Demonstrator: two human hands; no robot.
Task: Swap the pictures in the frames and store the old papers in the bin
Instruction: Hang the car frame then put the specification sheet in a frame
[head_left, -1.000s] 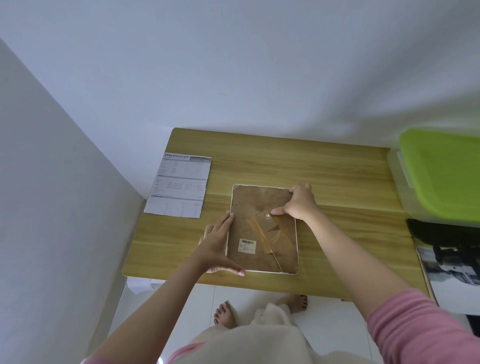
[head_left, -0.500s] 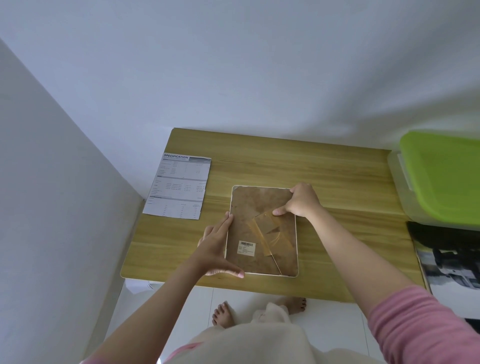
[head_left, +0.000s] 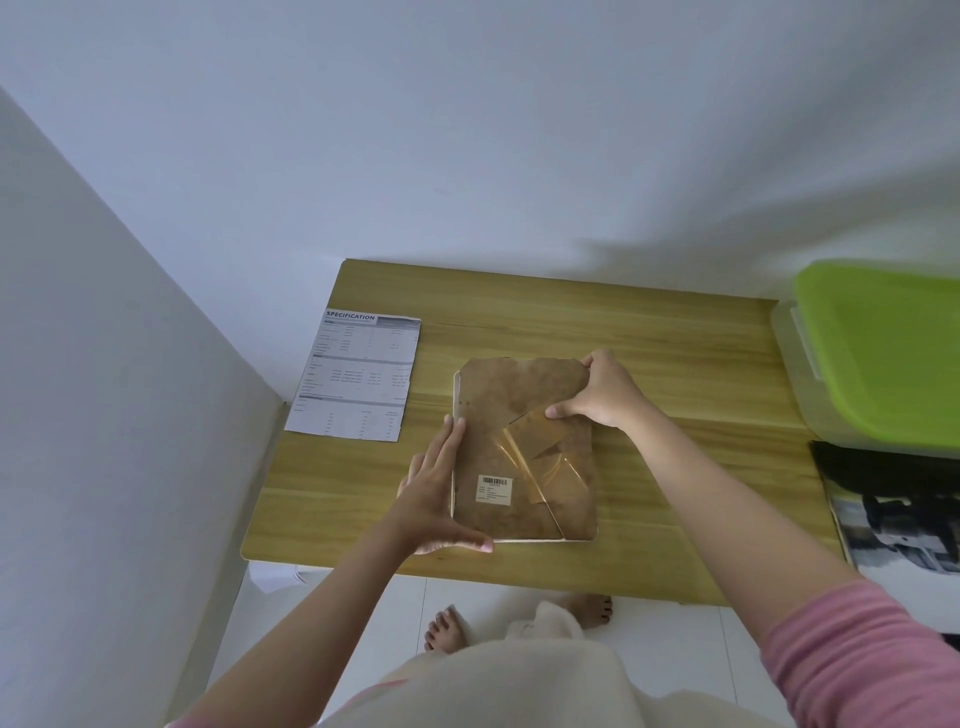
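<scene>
A picture frame (head_left: 524, 457) is lying face down at the centre of the picture, on the near half of the wooden bench (head_left: 649, 338). Its brown backing board (head_left: 511, 410) is facing up, with a white barcode label (head_left: 494, 489) near the lower left and a folded stand flap crossing the middle. The board's far edge is lifting clear of the pale frame rim, looking bent at the upper right corner. A printed specification sheet (head_left: 358, 376) is lying flat to the left of the frame, apart from it. A clear bin (head_left: 800, 384) with a green lid (head_left: 883, 348) is sitting at the right edge of the picture.
</scene>
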